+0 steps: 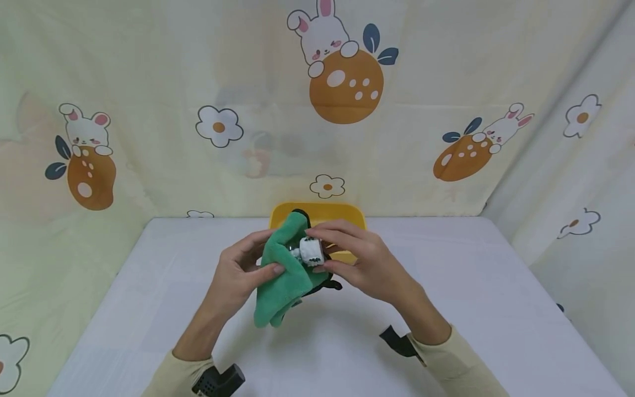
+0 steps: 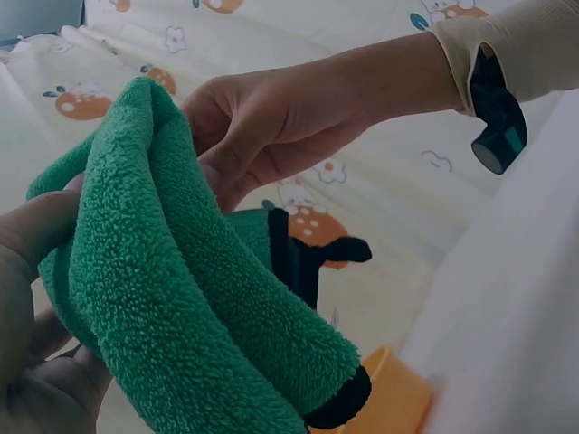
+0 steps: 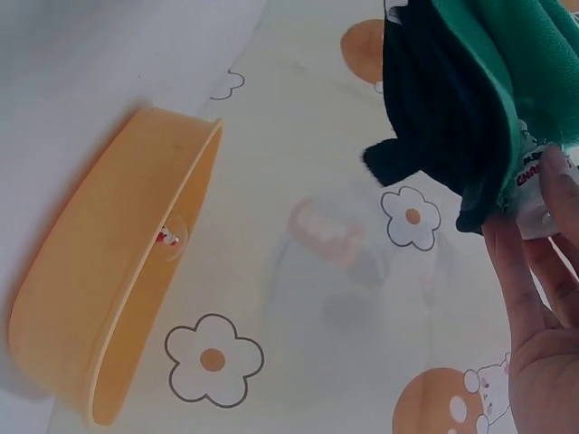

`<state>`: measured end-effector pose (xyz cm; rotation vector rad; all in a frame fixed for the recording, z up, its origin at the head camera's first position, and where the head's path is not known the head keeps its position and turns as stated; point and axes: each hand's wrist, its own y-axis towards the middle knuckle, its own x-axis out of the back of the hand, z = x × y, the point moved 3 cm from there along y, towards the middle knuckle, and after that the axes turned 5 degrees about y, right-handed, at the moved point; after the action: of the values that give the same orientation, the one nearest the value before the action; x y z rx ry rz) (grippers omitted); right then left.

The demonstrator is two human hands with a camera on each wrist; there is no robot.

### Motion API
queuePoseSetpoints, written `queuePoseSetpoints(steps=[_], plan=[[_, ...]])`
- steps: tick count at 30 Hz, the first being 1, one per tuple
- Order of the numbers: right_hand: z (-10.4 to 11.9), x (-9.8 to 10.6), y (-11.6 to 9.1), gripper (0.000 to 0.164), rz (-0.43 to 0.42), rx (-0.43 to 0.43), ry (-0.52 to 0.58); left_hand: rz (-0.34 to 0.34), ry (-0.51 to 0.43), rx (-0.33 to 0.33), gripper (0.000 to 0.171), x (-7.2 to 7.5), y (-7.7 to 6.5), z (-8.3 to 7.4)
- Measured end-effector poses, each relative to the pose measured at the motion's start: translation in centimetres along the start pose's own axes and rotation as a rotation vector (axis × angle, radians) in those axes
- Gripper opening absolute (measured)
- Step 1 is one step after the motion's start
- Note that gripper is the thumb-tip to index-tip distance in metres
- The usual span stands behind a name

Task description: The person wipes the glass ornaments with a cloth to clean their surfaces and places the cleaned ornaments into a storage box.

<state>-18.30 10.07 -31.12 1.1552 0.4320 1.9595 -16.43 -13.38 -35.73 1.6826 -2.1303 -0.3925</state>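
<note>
My left hand (image 1: 243, 268) grips a fluffy green cloth (image 1: 285, 275) with a black edge and a black tab, thumb on top of it. Within its folds lies what looks like a small snow globe (image 1: 311, 252) with a white base. The fingers and thumb of my right hand (image 1: 364, 259) pinch that base. In the right wrist view, dark and red lettering shows on the base (image 3: 534, 194), and the cloth hides most of the upper part. The left wrist view shows the cloth (image 2: 181, 271) folded over, concealing the globe.
Behind the hands, a yellow plastic basin (image 1: 317, 208) stands at the back of the white table (image 1: 421, 331). A small clear ball with a red-and-white figure (image 3: 167, 237) shows at its rim. A patterned curtain (image 1: 163, 154) hangs behind the table.
</note>
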Motion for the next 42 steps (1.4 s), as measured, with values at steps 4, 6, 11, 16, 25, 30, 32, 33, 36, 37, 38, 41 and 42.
queuePoseSetpoints(steps=[4,6,11,16,25,30,32,33,36,37,38,41,42], plan=[[0.1,-0.14,0.14,0.061,-0.008,-0.018,0.032,0.008,0.0,-0.03,0.053,0.22,0.0,-0.12],[0.1,-0.19,0.19,0.063,-0.011,-0.034,0.044,0.012,-0.005,-0.051,0.053,0.28,0.03,-0.19],[0.05,-0.29,0.17,0.059,-0.009,-0.075,0.039,0.032,-0.029,-0.092,0.053,0.36,0.05,-0.29],[-0.01,-0.25,0.36,0.045,0.007,-0.122,0.003,0.054,-0.045,-0.116,0.054,0.35,-0.03,-0.32],[0.05,-0.02,0.68,0.039,0.041,-0.204,0.028,0.028,-0.049,-0.107,0.056,0.32,-0.08,-0.29],[0.13,-0.11,0.53,0.048,0.006,-0.132,-0.025,-0.022,-0.019,-0.069,0.056,0.27,0.1,-0.26],[0.21,-0.16,0.47,0.053,-0.014,-0.097,-0.057,-0.033,-0.014,-0.058,0.056,0.21,0.19,-0.24],[0.28,-0.19,0.46,0.056,-0.02,-0.078,-0.072,-0.036,-0.015,-0.053,0.057,0.18,0.22,-0.23],[0.44,-0.26,0.48,0.061,-0.023,-0.015,-0.107,-0.045,-0.021,-0.043,0.057,0.16,0.25,-0.23],[0.49,-0.29,0.5,0.061,-0.02,0.008,-0.117,-0.047,-0.021,-0.039,0.057,0.16,0.25,-0.25],[0.52,-0.3,0.52,0.062,-0.016,0.031,-0.129,-0.049,-0.02,-0.036,0.057,0.17,0.24,-0.27],[0.57,-0.31,0.54,0.06,-0.005,0.089,-0.178,-0.05,-0.012,-0.02,0.057,0.17,0.19,-0.26],[0.59,-0.3,0.53,0.06,0.001,0.105,-0.2,-0.05,-0.008,-0.014,0.057,0.18,0.16,-0.25]])
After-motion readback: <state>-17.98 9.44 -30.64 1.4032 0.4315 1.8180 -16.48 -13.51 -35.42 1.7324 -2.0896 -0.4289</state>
